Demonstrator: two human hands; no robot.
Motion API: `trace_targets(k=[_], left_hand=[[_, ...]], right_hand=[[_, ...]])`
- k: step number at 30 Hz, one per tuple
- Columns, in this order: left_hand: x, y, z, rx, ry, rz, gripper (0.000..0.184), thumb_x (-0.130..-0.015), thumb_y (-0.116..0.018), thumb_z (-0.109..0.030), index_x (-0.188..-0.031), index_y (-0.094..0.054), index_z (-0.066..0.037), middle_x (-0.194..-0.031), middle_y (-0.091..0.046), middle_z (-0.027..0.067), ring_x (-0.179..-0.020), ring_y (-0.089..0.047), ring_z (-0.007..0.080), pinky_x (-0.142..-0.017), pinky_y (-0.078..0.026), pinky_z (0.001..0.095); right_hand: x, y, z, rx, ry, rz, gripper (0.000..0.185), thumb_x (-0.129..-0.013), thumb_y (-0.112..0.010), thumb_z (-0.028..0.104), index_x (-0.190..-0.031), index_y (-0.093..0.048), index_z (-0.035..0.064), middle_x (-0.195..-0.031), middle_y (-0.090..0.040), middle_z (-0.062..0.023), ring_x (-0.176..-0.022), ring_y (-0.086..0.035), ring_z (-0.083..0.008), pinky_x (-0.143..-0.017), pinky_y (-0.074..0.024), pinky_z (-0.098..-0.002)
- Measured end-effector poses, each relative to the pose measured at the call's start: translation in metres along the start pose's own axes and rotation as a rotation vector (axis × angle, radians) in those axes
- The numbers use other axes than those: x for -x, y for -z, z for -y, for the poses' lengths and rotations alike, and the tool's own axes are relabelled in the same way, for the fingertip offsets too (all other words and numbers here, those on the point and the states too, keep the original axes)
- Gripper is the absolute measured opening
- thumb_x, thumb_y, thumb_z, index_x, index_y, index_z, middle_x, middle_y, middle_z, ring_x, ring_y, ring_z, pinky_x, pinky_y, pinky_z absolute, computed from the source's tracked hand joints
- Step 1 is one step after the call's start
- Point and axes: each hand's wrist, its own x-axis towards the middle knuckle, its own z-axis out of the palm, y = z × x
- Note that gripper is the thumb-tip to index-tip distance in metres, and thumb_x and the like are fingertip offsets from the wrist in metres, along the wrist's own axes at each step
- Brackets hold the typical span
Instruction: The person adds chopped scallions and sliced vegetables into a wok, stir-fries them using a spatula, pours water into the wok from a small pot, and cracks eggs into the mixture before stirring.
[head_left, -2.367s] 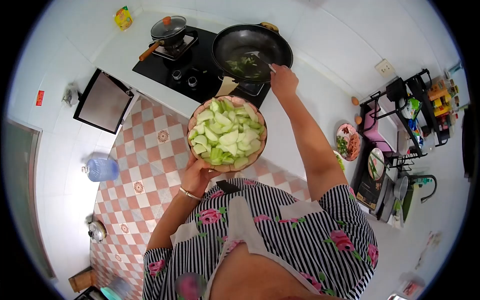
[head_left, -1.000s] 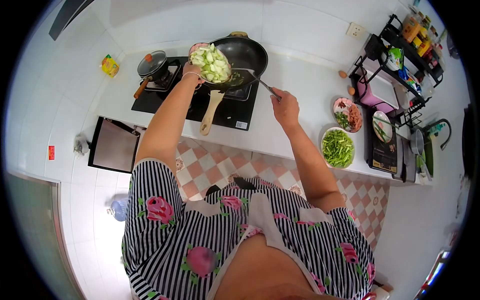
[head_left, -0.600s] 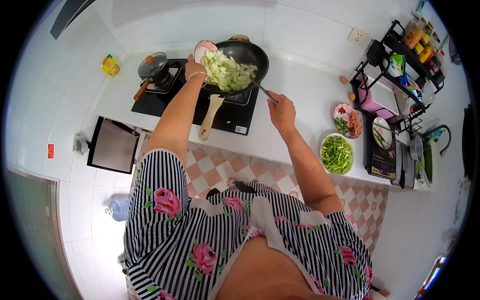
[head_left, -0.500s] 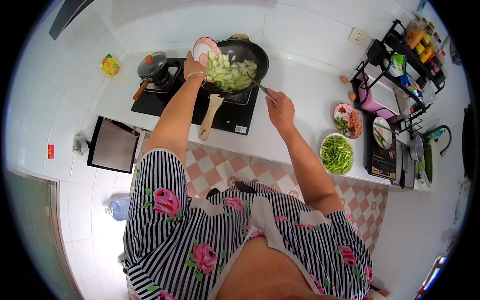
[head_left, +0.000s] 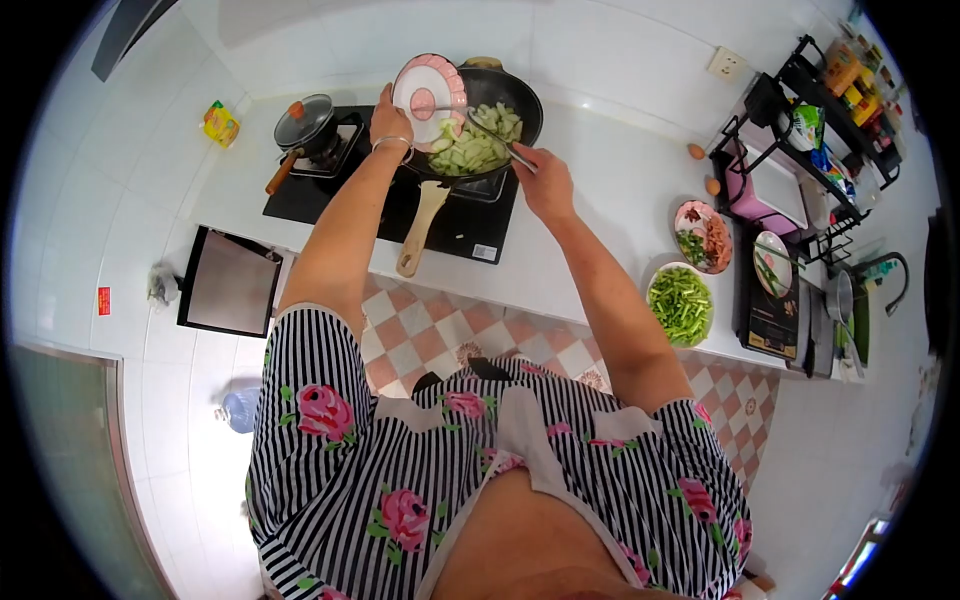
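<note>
While the left hand (head_left: 391, 124) is gripping a round pink-and-white bowl (head_left: 432, 78) tilted over a black metal wok's (head_left: 497, 86) ten o'clock side, the right hand's (head_left: 546, 184) fingers are clasping a long silver metal utensil (head_left: 501, 139), apparently emptying chopped pale-green pieces (head_left: 470, 156), light scraping seemingly being needed next.

With the wok (head_left: 518, 90) as centre of the dial, the saucepan (head_left: 318, 122) lies at nine o'clock on the same hob (head_left: 470, 228), a dish (head_left: 430, 95) is above the rim at ten, and sliced vegetables (head_left: 468, 155) lie inside. On the counter (head_left: 605, 150), two eggs (head_left: 712, 186) lie near three o'clock, with a plate (head_left: 680, 224) at four and a bowl (head_left: 653, 278) of cut stalks (head_left: 682, 305) just beside it, between four and five.
</note>
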Motion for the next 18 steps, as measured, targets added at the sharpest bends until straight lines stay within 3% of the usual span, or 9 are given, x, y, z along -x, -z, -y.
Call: trace_targets(k=[8, 11, 18], left_hand=[[0.007, 0.016, -0.010, -0.051, -0.177, -0.083, 0.057, -0.086, -0.045, -0.004, -0.139, -0.031, -0.019, -0.117, -0.053, 0.0190, -0.100, -0.056, 0.0366, -0.079, -0.049, 0.0455], [0.019, 0.026, -0.026, -0.037, -0.190, -0.060, 0.059, -0.086, -0.046, -0.002, -0.139, -0.030, -0.019, -0.117, -0.053, 0.0202, -0.100, -0.055, 0.0382, -0.082, -0.048, 0.0458], [0.019, 0.027, -0.023, -0.096, -0.240, -0.156, 0.063, -0.084, -0.051, -0.004, -0.140, -0.029, -0.023, -0.112, -0.053, 0.0159, -0.089, -0.059, 0.0360, -0.073, -0.050, 0.0449]], right_hand=[[-0.013, 0.023, -0.007, 0.382, 0.326, 0.057, 0.024, -0.080, -0.062, 0.014, -0.102, -0.065, 0.0200, -0.088, -0.062, -0.0013, -0.070, -0.062, -0.0260, -0.058, -0.0493, -0.0373], [-0.024, 0.024, -0.003, 0.285, 0.351, -0.036, 0.023, -0.080, -0.062, 0.015, -0.102, -0.065, 0.0210, -0.085, -0.060, -0.0013, -0.069, -0.062, -0.0260, -0.057, -0.0488, -0.0373], [-0.021, 0.033, -0.008, 0.418, 0.363, 0.112, 0.023, -0.080, -0.062, 0.016, -0.102, -0.065, 0.0220, -0.084, -0.059, -0.0023, -0.070, -0.062, -0.0258, -0.058, -0.0497, -0.0365]])
